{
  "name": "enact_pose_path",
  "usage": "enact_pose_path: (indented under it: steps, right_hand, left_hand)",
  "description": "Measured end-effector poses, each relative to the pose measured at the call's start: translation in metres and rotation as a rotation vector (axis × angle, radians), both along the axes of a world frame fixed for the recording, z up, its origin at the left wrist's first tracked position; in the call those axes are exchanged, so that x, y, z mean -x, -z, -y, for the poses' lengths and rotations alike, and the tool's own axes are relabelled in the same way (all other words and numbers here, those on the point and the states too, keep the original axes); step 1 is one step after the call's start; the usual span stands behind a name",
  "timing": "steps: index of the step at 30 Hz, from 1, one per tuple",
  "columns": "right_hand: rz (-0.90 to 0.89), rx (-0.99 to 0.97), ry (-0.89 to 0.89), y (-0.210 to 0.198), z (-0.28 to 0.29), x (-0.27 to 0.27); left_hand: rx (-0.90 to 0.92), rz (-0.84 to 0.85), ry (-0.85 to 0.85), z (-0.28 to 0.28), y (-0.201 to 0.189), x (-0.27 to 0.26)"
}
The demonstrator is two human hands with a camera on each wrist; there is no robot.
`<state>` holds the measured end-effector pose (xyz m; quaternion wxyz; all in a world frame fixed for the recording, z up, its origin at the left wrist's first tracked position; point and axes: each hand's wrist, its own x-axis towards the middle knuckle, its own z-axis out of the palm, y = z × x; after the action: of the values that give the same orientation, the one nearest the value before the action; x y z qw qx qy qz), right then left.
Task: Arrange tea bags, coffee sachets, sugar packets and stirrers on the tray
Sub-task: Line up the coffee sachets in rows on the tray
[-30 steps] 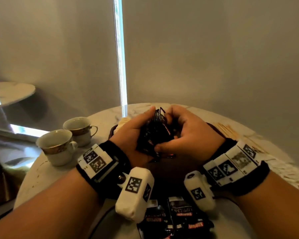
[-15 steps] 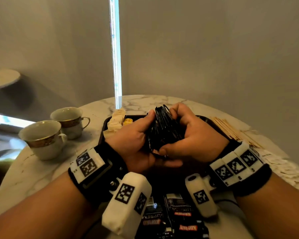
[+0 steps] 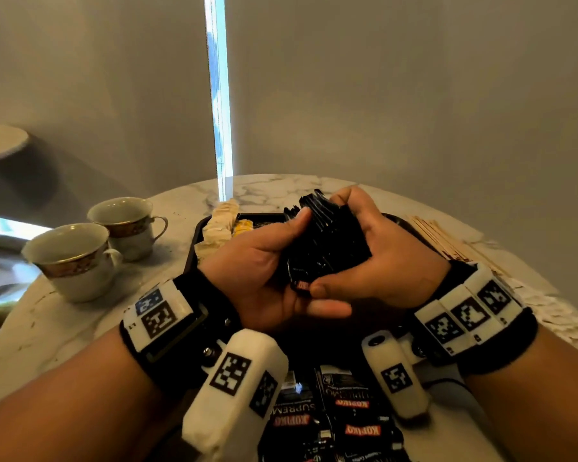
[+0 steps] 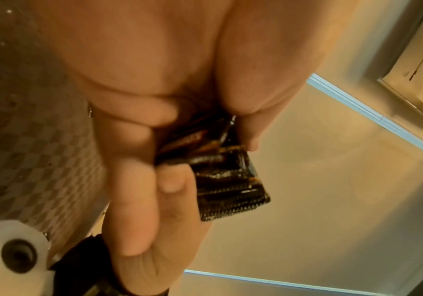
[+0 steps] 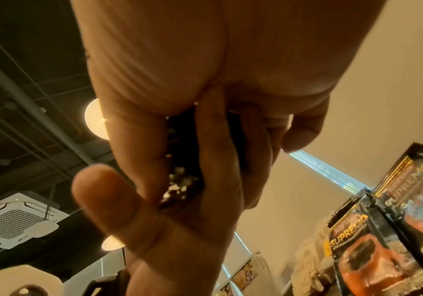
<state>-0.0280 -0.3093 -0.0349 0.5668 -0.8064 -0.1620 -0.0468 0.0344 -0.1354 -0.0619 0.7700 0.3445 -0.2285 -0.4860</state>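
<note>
Two gold-banded teacups (image 3: 95,248) are standing side by side on the round marble table (image 3: 64,328). A ceiling air-conditioning unit (image 5: 15,222) is showing overhead.

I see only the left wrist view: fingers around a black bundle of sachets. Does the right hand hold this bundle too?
Observer: Yes, the right hand grips the coffee sachets from the other side, opposite the left hand.
Operator: Where is the tray?
Observer: The dark tray lies on the table under both hands.
Operator: Is something on the tray?
Observer: Pale packets lie along its left side.
</note>
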Motion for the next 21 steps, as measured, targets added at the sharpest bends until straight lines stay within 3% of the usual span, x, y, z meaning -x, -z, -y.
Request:
enact_pose_path:
  steps: [11,16,21]
  right_hand:
    - [0.072,-0.014,0.003,0.007,-0.001,-0.001]
    - [-0.042,-0.045,-0.17,0.008,0.001,0.002]
    - [0.061,0.046,-0.034,0.011,-0.001,-0.008]
  left_hand:
    - [-0.082,0.084,-0.256,0.006,-0.002,0.006]
    - [-0.039,0.041,-0.233,0.003,0.0,0.005]
    - [-0.032,0.035,-0.275,-0.001,0.005,-0.001]
